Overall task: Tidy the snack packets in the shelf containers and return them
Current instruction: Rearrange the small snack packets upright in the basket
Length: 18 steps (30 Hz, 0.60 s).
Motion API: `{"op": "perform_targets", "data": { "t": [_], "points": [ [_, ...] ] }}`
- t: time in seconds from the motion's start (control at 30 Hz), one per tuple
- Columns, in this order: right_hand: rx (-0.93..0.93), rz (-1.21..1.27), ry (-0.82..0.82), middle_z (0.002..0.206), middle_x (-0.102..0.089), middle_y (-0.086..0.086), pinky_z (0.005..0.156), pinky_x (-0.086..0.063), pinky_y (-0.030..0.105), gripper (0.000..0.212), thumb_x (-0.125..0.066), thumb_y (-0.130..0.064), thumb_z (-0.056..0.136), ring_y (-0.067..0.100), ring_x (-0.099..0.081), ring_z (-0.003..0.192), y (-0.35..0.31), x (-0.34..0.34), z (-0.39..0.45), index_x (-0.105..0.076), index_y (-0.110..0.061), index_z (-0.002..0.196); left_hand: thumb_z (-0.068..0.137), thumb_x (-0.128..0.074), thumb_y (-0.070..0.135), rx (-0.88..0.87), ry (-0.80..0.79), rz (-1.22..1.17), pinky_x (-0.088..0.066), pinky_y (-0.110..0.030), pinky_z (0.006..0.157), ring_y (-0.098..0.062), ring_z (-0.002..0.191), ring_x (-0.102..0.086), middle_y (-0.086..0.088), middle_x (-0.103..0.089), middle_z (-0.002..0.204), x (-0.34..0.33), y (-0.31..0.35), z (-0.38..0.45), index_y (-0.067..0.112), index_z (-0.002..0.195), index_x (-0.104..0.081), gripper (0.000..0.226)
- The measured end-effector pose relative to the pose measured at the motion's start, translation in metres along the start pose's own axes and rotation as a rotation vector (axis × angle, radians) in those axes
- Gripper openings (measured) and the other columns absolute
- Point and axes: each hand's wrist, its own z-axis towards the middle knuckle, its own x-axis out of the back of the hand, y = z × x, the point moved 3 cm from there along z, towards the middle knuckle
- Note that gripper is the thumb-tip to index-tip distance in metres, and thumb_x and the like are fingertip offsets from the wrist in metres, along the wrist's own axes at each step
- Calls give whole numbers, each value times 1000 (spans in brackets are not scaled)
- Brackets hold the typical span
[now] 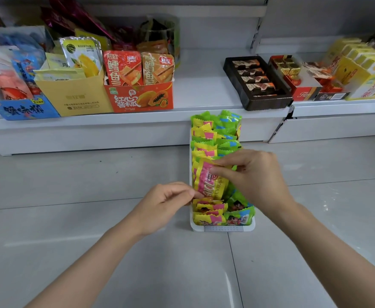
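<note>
A narrow white container [223, 228] is set on the grey floor just before the shelf [119, 127], packed with yellow-pink and green snack packets. One raised yellow-pink packet [208, 183] is pinched at its lower edge by the left hand [166, 205] and gripped near its top by the curled fingers of the right hand [253, 174].

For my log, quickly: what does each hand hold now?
Left hand: pinches the lower end of the yellow packet.
Right hand: pinches the same packet's upper end.
</note>
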Motion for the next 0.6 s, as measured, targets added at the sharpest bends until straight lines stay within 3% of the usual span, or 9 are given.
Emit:
{"op": "perform_targets", "data": {
  "t": [0.13, 0.27, 0.4, 0.5, 0.6],
  "points": [
    [221, -144, -54, 73, -74, -8, 66, -51, 20, 12, -89, -27, 69, 4, -64, 65, -11, 13, 10, -82, -22, 77, 87, -72, 14, -49, 4, 27, -53, -24, 91, -14, 98, -70, 2, -73, 108, -2, -6, 1, 18, 109, -74, 22],
    [189, -209, -158, 78, -74, 1, 70, -52, 33, 12, -88, -20, 73, 16, -66, 69, -7, -9, 1, -83, -15, 82, 87, -72, 9, -107, 48, 59, -53, -25, 90, -13, 96, -69, 3, -69, 101, -6, -8, 4, 27, 99, -76, 22],
    [204, -214, -141, 72, -73, 0, 64, -49, 25, 13, -91, -17, 67, 13, -62, 62, 1, -7, 4, -82, -14, 76, 88, -71, 5, -119, 124, 94, -55, -40, 90, -15, 93, -69, 6, -70, 94, -6, -11, 7, 32, 89, -76, 27],
    [148, -206, -170, 71, -74, -1, 63, -50, 26, 14, -91, -22, 67, 9, -59, 60, 3, -7, 3, -82, -15, 76, 87, -72, 4, -162, 143, 105, -55, -29, 86, -11, 91, -68, 11, -69, 92, -5, -10, 8, 41, 85, -75, 37],
    [122, -246, -289, 81, -76, 0, 74, -51, 31, 11, -86, -24, 75, 15, -66, 73, 1, -19, 6, -82, -16, 82, 85, -73, 5, -177, 180, 121, -50, -16, 83, -8, 92, -65, 15, -62, 94, -5, -11, 6, 42, 83, -76, 37]
  ]
}}
